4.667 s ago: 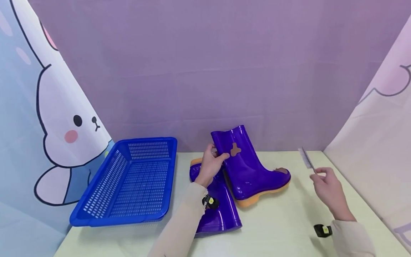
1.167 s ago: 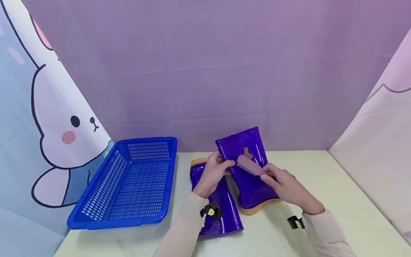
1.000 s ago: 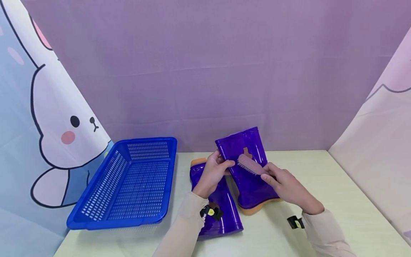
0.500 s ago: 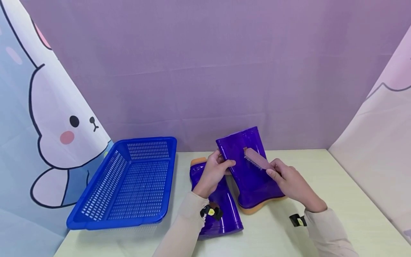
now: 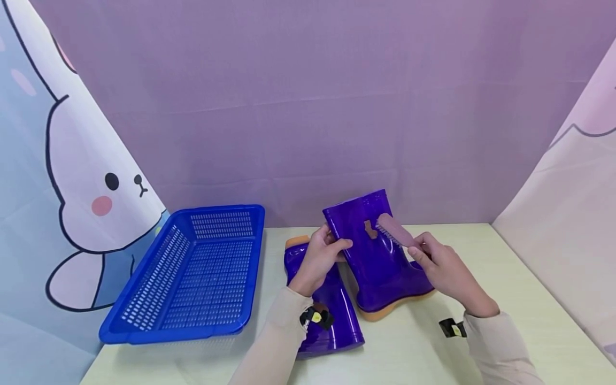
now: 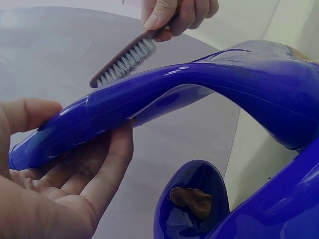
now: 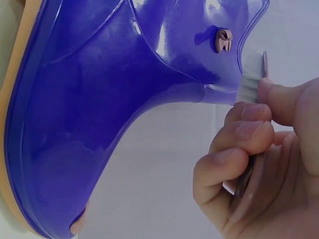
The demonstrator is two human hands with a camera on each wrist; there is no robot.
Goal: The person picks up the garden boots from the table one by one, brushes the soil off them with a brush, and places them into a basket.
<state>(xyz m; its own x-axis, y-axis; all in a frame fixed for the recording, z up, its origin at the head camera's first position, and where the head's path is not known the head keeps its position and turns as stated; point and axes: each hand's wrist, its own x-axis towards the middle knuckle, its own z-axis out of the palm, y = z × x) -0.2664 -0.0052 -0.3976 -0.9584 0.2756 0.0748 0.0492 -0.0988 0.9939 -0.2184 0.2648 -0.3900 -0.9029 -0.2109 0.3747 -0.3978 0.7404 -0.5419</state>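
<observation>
A purple rain boot (image 5: 374, 267) with an orange sole leans to the left, its toe pointing right. My left hand (image 5: 320, 256) grips the left edge of its shaft; in the left wrist view the thumb is above and the fingers are beneath. My right hand (image 5: 447, 272) holds a pinkish brush (image 5: 395, 230) by the handle. The bristles (image 6: 122, 64) face the shaft, and their tip end appears to touch it. Just left of the brush head sits a brown patch (image 5: 370, 230). Under my left forearm lies a second purple rain boot (image 5: 339, 321), partly hidden.
A blue perforated basket (image 5: 258, 256) stands on the left of the pale table (image 5: 486, 267). Behind the table hangs a purple cloth (image 5: 308, 133). Printed cloths flank both sides, the left one with a rabbit (image 5: 91, 176).
The brush came from right of the boot onto its shaft, then slid up and right, uncovering the brown patch. The boot's shaft has shifted slightly right since the earliest frame. My left hand keeps its grip.
</observation>
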